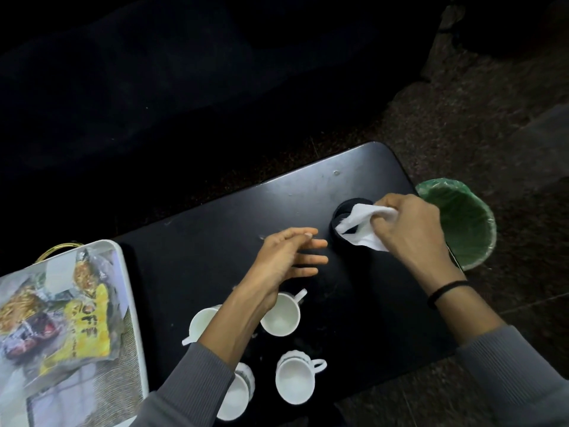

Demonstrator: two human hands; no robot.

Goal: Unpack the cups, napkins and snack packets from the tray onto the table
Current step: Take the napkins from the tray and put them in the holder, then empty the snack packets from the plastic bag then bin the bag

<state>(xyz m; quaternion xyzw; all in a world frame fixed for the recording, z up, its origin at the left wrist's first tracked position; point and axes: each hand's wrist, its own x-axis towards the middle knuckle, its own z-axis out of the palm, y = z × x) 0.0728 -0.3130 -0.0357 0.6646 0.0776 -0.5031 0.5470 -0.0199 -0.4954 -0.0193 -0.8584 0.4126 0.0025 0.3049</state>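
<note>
My right hand [409, 229] grips a white napkin [360, 224] over a round black holder [341, 211] at the far right of the black table [215, 241]. To the left of the holder my left hand [289, 260] hovers above the table with its fingers spread, holding nothing. Several white cups stand near the front edge: one [280, 315] under my left wrist, one [203, 323] partly behind my forearm, one [297, 382] nearest me and one [237, 392] under my left sleeve. At the left, the white tray [132, 303] still holds snack packets [89, 325] and a folded napkin [60, 271].
A green-lined waste bin [462, 223] stands on the floor just beyond the table's right end. The tray has a gold handle [58, 249] at its far side. Dark floor and dark furniture lie behind the table.
</note>
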